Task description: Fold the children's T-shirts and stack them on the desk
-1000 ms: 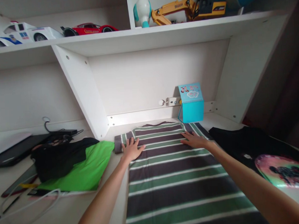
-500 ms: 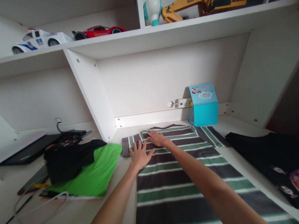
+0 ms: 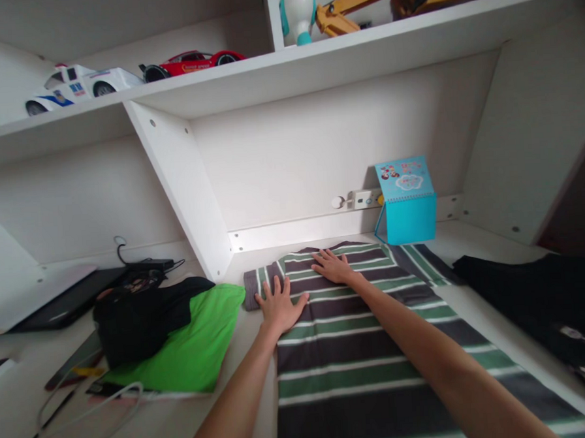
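A dark shirt with green and white stripes [image 3: 359,366] lies spread flat on the white desk [image 3: 151,429]. My left hand [image 3: 280,308] rests flat on its left shoulder part, fingers spread, next to the short sleeve [image 3: 257,285] that sticks out to the left. My right hand [image 3: 333,267] lies flat and open on the shirt near its collar edge, just right of my left hand.
A folded green and black garment [image 3: 181,342] lies left of the shirt. A black printed shirt [image 3: 542,310] lies at the right. A blue notebook box [image 3: 408,200] stands at the back by a socket. A laptop [image 3: 56,300], cables and a shelf divider [image 3: 183,185] are at the left; toy cars sit on the shelf above.
My right hand slid left across the top of the striped shirt, from its right shoulder to near the collar beside my left hand. My left hand stayed in place.
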`<act>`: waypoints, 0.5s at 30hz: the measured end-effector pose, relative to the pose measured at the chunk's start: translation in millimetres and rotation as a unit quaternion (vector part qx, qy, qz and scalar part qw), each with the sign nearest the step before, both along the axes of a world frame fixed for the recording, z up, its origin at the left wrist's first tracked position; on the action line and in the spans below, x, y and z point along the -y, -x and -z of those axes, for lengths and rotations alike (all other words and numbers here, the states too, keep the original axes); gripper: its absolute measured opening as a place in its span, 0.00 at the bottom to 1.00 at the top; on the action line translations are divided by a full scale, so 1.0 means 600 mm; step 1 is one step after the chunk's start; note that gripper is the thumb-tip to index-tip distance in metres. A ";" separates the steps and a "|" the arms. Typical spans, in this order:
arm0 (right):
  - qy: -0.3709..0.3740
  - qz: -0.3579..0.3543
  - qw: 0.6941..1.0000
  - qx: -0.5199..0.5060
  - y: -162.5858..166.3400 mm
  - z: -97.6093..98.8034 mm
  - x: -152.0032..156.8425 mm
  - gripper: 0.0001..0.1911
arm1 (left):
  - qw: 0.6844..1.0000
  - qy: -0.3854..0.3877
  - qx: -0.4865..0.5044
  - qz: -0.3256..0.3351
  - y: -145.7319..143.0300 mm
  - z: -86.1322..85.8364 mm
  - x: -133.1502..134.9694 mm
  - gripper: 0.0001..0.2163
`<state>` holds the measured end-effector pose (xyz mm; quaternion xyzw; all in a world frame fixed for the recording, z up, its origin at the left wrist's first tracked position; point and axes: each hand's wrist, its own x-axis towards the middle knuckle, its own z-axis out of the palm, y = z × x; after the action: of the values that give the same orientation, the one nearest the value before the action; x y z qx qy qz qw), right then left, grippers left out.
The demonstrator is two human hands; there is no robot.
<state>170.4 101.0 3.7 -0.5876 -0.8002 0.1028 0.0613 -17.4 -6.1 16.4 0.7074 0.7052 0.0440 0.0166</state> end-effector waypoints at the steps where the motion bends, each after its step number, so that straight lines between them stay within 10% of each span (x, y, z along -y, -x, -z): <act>1: 0.000 0.011 1.000 0.005 -0.031 0.001 0.007 0.32 | 1.000 0.003 -0.001 0.000 0.000 0.000 0.000 0.40; 8: -0.003 0.133 0.989 0.057 -0.238 -0.026 0.066 0.30 | 1.000 0.005 0.001 0.008 0.001 0.000 -0.002 0.41; 13: -0.018 0.077 0.995 0.066 -0.147 -0.067 0.199 0.32 | 1.000 0.003 0.006 0.013 0.003 0.006 -0.006 0.40; 15: 0.011 -0.138 0.990 -0.014 -0.075 -0.073 0.293 0.34 | 1.000 0.006 0.007 0.014 0.004 0.008 -0.008 0.39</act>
<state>215.6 -74.9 47.4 -0.4709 -0.8714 0.1275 0.0507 -19.7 -1.2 11.5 0.7166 0.6955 0.0446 0.0265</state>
